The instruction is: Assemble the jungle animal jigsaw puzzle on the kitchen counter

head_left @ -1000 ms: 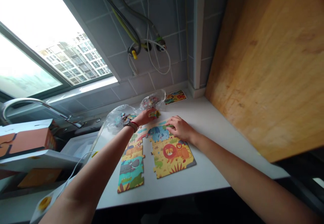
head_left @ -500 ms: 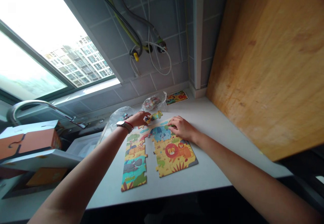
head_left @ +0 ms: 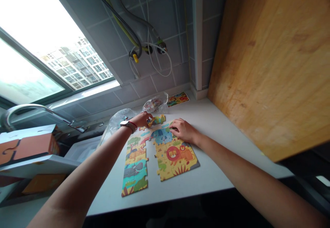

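At the back of the counter, my left hand (head_left: 141,119) has its fingers curled down on a puzzle piece (head_left: 150,121), beside more loose pieces (head_left: 159,119). My right hand (head_left: 184,130) rests at the top right of a joined puzzle section (head_left: 165,167) showing lions and an elephant. Its fingertips are pinched together at the section's upper edge, on a greenish piece mostly hidden by the fingers. A narrower joined strip (head_left: 134,171) with a hippo lies to the left. A gap separates the lower parts of both sections; pieces bridge them near the top.
Behind the hands lie a clear plastic bag (head_left: 154,104) with pieces inside, another plastic bag (head_left: 121,116) and a small picture card (head_left: 178,99). An orange and white box (head_left: 32,145) and a faucet (head_left: 38,107) stand left. A wooden panel (head_left: 270,66) rises on the right.
The view has shifted slightly. My left hand stays at the loose pieces with little movement. My right hand's fingers have drawn in a little at the section's upper edge.
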Available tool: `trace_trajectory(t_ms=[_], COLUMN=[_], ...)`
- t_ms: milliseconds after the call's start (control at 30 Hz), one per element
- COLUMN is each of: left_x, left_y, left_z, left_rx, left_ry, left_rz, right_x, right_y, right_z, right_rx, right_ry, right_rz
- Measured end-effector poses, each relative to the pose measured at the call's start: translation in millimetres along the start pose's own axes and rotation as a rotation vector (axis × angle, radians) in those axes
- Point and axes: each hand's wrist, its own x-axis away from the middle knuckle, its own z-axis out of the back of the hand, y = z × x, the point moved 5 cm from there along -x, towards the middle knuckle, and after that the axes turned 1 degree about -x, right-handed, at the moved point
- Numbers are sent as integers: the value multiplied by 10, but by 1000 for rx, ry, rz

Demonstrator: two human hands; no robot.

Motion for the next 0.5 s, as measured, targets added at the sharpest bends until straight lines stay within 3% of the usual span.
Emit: trace_trajectory(t_ms=[500], left_x=[235], left_y=[62], left_z=[112], left_rx=[171], left_ry=[76], left_rz=[10], right_x=[-7], right_y=[9], right_z=[19], right_rx=[-28], right_ry=[28], right_rz=[-18])
